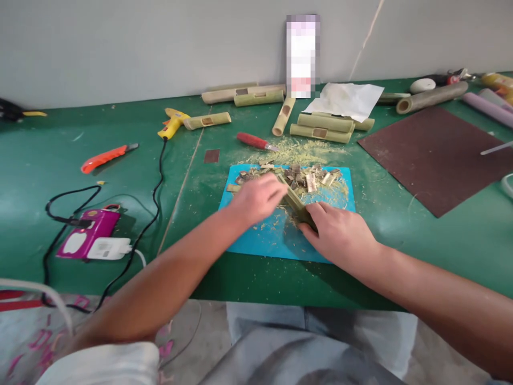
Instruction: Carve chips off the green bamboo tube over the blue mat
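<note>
A green bamboo tube (295, 202) lies slanted over a blue sheet (272, 235) on the table. My right hand (342, 230) is wrapped round its near end, thumb and fingers on either side. At the tube's far end, the curled fingers of my left hand (260, 197) are closed against it; their tips are partly hidden. Behind the hands, bamboo chips (310, 182) and shavings are heaped on the sheet. A red-handled knife (254, 141) rests just beyond, beside pale sawdust (304, 151).
More bamboo tubes (320, 133) with cut openings lie toward the wall, near a propped phone (302, 56) and white paper (340, 100). A brown sheet (436, 160) is at right. Leftward are a yellow glue gun (172, 124), an orange cutter (105, 158) and a corded purple power strip (88, 232).
</note>
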The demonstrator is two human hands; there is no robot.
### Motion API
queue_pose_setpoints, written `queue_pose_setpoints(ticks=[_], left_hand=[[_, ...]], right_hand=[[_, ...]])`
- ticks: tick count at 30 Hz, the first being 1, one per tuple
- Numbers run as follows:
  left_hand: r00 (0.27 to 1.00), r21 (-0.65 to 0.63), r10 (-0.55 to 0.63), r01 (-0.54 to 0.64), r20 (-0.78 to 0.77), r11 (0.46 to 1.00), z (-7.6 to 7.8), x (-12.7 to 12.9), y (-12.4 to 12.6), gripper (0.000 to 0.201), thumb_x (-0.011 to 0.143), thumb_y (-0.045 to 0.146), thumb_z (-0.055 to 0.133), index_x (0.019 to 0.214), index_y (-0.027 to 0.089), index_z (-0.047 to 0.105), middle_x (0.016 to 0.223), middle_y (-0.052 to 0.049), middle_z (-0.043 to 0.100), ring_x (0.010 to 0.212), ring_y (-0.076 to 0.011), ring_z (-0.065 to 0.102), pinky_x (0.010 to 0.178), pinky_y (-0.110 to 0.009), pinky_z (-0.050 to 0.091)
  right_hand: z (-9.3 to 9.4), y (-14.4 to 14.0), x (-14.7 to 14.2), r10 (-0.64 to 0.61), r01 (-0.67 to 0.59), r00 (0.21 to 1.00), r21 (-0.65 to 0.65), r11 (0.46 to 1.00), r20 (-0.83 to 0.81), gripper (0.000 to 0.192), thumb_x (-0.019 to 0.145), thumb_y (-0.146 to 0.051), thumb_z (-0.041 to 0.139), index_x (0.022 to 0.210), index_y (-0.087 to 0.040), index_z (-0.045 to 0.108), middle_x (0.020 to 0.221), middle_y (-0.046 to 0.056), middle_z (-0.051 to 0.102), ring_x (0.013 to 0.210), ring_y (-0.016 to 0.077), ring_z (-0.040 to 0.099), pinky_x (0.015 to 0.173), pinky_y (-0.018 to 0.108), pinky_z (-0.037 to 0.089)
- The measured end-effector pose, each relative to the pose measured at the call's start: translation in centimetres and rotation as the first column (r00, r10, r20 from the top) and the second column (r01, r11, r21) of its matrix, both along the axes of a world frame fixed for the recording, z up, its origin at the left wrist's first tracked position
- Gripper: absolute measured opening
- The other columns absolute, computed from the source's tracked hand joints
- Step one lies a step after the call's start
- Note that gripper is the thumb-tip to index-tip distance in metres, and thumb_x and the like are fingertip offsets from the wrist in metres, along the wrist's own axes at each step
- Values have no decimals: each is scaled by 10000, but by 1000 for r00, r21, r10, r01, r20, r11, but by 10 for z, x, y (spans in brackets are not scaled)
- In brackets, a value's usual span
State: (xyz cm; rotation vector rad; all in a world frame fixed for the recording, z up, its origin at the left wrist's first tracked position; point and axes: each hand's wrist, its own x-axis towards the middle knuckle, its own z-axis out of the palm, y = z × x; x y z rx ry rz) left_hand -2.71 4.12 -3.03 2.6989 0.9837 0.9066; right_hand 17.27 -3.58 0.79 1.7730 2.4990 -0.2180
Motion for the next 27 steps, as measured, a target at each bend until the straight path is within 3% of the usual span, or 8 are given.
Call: queue_pose_setpoints(ticks=[3,7,11,15,22,27], left_hand=[[996,39,86,-87,38,995,0,-4,9,209,973,229,532,879,147,699,807,-58,671,731,-146,640,673,-264,513],[1000,10,10,-10,14,1000,1,-4,11,187,969,208,525,922,149,697,837,-58,682,775,-145,652,702,-257,520],[997,48,65,-66,31,997,2,-1,5,213,971,216,523,863,146,692,802,-55,668,727,-144,637,672,-257,511],[999,2,-35,36,-19,999,2,-1,4,219,982,216,500,898,146,691,819,-57,671,750,-145,645,696,-257,524],[996,33,83,-84,34,996,7,-6,21,200,957,207,527,838,171,684,802,-43,664,743,-140,623,700,-265,511],[960,-63,195,-186,200,981,16,-9,21,155,912,228,595,800,169,685,745,-22,662,640,-110,573,604,-240,461]], right_hand=[[0,1,-1,2,-2,1000,0,1000,9,230,961,-331,459,965,-158,612,873,78,691,684,189,642,516,311,167],[-2,1,0,14,-14,1000,5,1000,2,225,959,-321,457,959,-157,610,861,75,687,675,187,637,516,308,177],[-1,0,0,11,-11,1000,10,1000,-2,230,961,-331,453,959,-157,604,852,76,681,665,186,629,511,307,177],[0,0,-1,21,-21,1000,3,1000,9,206,952,-320,472,948,-157,597,842,74,680,644,170,616,511,302,170],[-3,0,-2,30,-30,1000,34,999,-2,207,957,-314,457,939,-159,593,830,69,676,645,172,622,510,307,152],[-1,-1,0,24,-24,1000,34,999,0,198,945,-319,466,936,-171,597,834,62,678,641,165,609,517,320,142]])
